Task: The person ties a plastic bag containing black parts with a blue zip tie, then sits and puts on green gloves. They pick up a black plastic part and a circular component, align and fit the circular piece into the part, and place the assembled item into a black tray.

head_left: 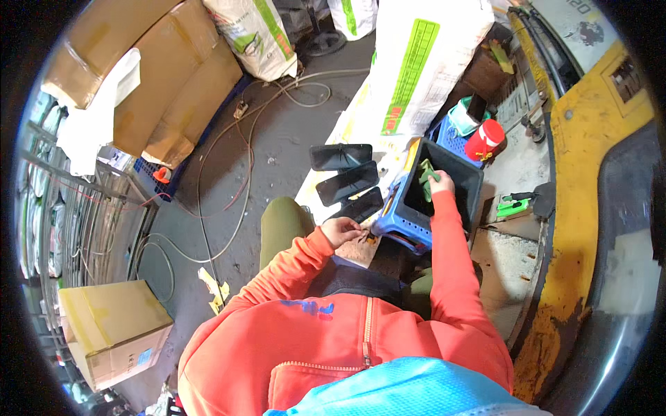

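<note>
My right hand [442, 182] reaches over a black bin [466, 182] and grips a crumpled green cloth-like piece [425, 182] at the bin's left side. My left hand [340, 231] is in front of my lap, fingertips pinched together; whatever they hold is too small to make out. Just beyond it, three glossy black panels lie in a staggered row on a pale surface: a far one [340, 157], a middle one [347, 183] and a near one [362, 206], partly covered by its neighbour. The bin sits in a blue plastic crate [404, 225].
A tall white sack [444, 48] stands beyond the bin. A red-lidded container [484, 141] is on its right, near a yellow machine frame [576, 208]. Hoses [247, 166] trail over the floor. Cardboard boxes [114, 333] and a wire rack [90, 222] are at the left.
</note>
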Demonstrator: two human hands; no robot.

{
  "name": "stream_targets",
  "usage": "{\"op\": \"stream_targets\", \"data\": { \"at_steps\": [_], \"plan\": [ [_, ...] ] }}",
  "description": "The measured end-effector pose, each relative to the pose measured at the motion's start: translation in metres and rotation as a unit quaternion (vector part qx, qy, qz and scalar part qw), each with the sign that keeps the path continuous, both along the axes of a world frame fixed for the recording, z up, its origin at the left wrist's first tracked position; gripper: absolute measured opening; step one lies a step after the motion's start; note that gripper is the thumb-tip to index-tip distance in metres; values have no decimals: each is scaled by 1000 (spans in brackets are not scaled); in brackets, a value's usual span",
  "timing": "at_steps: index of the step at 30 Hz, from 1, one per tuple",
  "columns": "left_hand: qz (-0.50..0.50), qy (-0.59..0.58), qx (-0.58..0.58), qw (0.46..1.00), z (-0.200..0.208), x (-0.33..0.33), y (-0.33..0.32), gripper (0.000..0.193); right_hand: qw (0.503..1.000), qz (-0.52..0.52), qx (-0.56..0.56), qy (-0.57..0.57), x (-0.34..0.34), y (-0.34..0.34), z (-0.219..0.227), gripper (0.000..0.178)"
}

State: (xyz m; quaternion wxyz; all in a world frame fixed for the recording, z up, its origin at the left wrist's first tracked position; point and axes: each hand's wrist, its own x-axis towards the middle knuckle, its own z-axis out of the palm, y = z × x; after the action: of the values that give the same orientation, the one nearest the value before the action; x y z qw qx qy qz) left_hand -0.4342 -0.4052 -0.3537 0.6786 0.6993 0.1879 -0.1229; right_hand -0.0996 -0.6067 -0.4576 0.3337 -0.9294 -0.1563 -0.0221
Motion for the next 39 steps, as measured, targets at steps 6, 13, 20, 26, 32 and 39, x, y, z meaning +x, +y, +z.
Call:
{"op": "stream_targets", "data": {
  "at_steps": [6,13,20,26,32,39],
  "plan": [
    [88,-283,48,954,76,21,-11,45,965,195,108,-139,-114,-46,222,14],
    [-164,-288,-37,943,155,47,-50,71,944,309,101,-61,-173,-48,306,15],
    [-178,-428,220,858,137,5,-65,108,900,393,153,115,-176,-37,277,10],
    [-156,-445,348,810,116,-16,-74,59,860,403,202,240,-173,-15,240,12],
    [-48,-215,-94,971,91,-16,-43,18,986,134,-4,-95,-214,-39,260,61],
    [-66,-88,-180,978,37,-22,-36,33,862,-53,201,-463,-365,-173,419,25]
  ]
}}
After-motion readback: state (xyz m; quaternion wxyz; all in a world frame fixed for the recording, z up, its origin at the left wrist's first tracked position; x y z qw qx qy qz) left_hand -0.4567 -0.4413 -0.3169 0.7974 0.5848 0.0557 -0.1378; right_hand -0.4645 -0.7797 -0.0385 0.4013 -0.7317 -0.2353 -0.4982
